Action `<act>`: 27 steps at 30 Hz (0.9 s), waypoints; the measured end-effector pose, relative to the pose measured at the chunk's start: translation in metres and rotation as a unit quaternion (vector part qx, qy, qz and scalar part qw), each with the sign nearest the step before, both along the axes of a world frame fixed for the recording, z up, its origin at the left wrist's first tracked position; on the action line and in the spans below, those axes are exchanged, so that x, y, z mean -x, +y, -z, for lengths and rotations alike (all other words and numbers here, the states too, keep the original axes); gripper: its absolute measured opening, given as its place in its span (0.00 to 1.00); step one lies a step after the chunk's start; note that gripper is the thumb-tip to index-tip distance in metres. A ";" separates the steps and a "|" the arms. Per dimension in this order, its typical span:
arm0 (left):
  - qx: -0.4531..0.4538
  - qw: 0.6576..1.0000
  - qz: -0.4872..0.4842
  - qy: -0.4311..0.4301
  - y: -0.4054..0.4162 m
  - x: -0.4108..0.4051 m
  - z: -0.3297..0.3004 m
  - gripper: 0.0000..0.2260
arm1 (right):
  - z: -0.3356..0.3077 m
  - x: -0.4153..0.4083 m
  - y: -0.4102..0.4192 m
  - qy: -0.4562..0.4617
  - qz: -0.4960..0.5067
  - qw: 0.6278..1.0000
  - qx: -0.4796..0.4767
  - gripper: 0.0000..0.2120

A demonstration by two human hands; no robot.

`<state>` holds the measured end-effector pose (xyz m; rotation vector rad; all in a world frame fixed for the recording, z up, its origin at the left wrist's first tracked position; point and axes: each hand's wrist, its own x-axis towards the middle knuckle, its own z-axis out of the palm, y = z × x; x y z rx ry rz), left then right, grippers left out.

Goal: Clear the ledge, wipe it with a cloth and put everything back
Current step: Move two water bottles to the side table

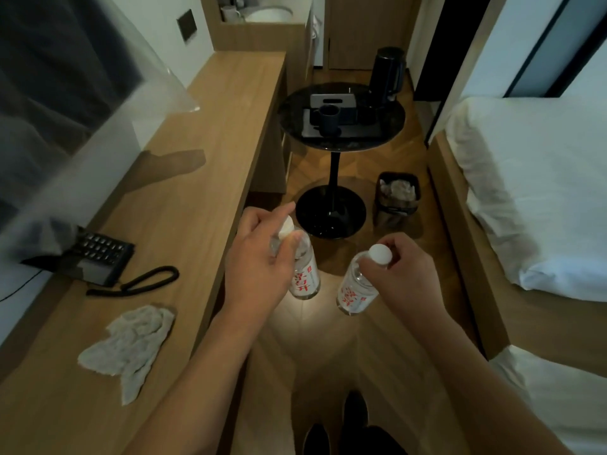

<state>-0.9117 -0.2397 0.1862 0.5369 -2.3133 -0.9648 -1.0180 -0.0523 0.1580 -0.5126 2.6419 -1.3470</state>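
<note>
My left hand (259, 257) grips a clear water bottle (303, 274) with a white cap and red label by its neck, just off the ledge's front edge. In my right hand (405, 274) I hold a second, similar water bottle (356, 290) by its cap, above the wooden floor. The long wooden ledge (197, 152) runs along the left. On its near part lies a crumpled grey cloth (131, 346). A black desk phone (95, 257) with a coiled cord sits beyond the cloth, partly under a sheer curtain.
A round black side table (341, 146) ahead carries a tray with a dark mug (326, 118), a box and a black kettle (387, 72). Beside its base stands a small bin (397, 200). White beds (532, 178) fill the right side. My dark shoes (345, 425) show below.
</note>
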 end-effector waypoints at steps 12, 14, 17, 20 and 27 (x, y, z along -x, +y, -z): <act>0.038 0.998 -0.031 -0.030 -0.052 0.201 0.017 0.17 | 0.022 0.209 -0.063 -0.024 -0.053 0.998 -0.004 0.14; 0.047 0.998 -0.038 -0.016 -0.059 0.234 0.010 0.17 | 0.014 0.243 -0.072 -0.012 -0.060 0.998 0.000 0.14; 0.048 0.998 -0.043 0.013 -0.069 0.277 0.006 0.17 | 0.003 0.290 -0.086 -0.004 -0.061 0.998 0.007 0.13; 0.029 0.999 -0.040 0.020 -0.083 0.313 0.006 0.19 | -0.002 0.329 -0.103 -0.013 -0.053 0.999 0.004 0.14; 0.026 0.998 -0.049 0.005 -0.148 0.402 0.022 0.20 | 0.009 0.417 -0.162 -0.032 -0.040 0.999 -0.006 0.12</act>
